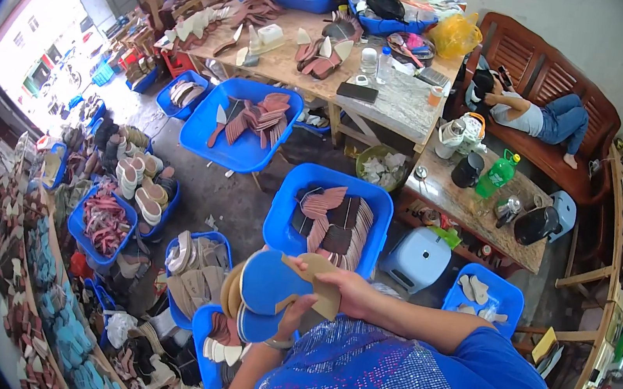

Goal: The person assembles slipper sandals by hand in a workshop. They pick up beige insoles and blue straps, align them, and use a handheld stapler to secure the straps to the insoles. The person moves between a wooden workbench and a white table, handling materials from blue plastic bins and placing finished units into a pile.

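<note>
In front of my chest, my left hand (293,320) is closed around several insoles from below. A rounded blue insole end (266,279) faces up, with another blue one (258,327) under it. Tan insole edges (231,290) fan out on the left side of the bundle. My right hand (346,289) grips the tan end (323,300) of the insoles between thumb and fingers. Just beyond my hands stands a blue tub (276,225) with stacked brown and pinkish sole pieces (321,210).
Another blue tub (194,140) of sole pieces stands farther back, near a long worktable (277,64) covered with shoe parts. Shoe-filled tubs crowd the left. At right are a pale blue stool (417,259), a low table (450,189) with bottles, and a person (534,117) lying on a wooden bench.
</note>
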The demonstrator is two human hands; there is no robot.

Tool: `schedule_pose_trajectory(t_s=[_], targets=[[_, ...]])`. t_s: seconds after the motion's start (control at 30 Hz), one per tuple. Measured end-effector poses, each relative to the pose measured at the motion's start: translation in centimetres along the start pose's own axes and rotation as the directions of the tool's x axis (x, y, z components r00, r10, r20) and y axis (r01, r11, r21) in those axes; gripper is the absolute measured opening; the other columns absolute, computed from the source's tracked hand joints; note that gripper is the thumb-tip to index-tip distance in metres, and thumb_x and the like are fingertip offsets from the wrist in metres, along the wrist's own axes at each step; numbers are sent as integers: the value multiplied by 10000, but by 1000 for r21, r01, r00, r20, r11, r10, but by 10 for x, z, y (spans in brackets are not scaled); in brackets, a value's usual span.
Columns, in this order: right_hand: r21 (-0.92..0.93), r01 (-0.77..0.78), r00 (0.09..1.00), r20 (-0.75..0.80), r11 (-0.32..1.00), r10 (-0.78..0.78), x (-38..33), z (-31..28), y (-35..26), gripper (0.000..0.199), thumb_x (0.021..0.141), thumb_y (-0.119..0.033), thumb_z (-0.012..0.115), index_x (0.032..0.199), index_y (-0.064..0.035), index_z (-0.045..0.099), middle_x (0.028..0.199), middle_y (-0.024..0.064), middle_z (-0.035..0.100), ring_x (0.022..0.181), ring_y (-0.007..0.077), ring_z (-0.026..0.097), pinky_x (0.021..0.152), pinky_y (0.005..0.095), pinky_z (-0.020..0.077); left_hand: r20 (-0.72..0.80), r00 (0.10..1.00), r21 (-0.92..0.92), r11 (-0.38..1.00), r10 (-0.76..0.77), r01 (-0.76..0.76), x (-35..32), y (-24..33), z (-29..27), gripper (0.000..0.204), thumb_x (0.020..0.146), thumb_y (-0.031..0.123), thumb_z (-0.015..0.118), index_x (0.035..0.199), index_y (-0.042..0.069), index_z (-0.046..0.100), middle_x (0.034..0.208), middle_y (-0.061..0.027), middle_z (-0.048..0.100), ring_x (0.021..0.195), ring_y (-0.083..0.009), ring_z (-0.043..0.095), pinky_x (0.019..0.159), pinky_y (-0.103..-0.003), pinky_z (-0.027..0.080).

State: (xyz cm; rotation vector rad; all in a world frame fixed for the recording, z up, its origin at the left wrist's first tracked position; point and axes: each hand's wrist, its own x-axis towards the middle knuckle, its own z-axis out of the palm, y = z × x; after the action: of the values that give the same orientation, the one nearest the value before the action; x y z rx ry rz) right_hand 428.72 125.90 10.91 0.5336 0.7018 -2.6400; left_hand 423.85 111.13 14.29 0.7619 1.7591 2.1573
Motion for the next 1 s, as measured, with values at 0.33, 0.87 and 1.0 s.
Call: schedule_pose_trajectory(t_s=[0.33,0.87,1.0], targets=[[-113,66,990,-115,991,-79,64,-55,-147,416,908,-163,530,1293,-12,481,1192,86,571,1049,184,567,890,342,464,-108,986,-51,991,-125,120,170,-39,54,635,813,145,706,1309,13,332,1081,-71,506,1026,-171,503,958,-337,395],[-194,156,988,14,969,-156,95,-100,-217,464,950,-202,512,1365,-20,413,1243,63,541,1117,139,514,977,288,388,-175,947,-121,961,-269,250,263,-80,97,227,912,89,536,1116,5,483,1057,-78,520,954,-165,542,878,-328,452],[-225,203,977,-14,953,-212,85,-98,-208,456,951,-195,505,1368,-32,415,1225,57,556,1091,134,531,946,280,415,-96,955,-141,953,-282,267,254,-80,94,231,921,96,533,1123,-6,486,1059,-86,532,946,-171,548,880,-335,452]])
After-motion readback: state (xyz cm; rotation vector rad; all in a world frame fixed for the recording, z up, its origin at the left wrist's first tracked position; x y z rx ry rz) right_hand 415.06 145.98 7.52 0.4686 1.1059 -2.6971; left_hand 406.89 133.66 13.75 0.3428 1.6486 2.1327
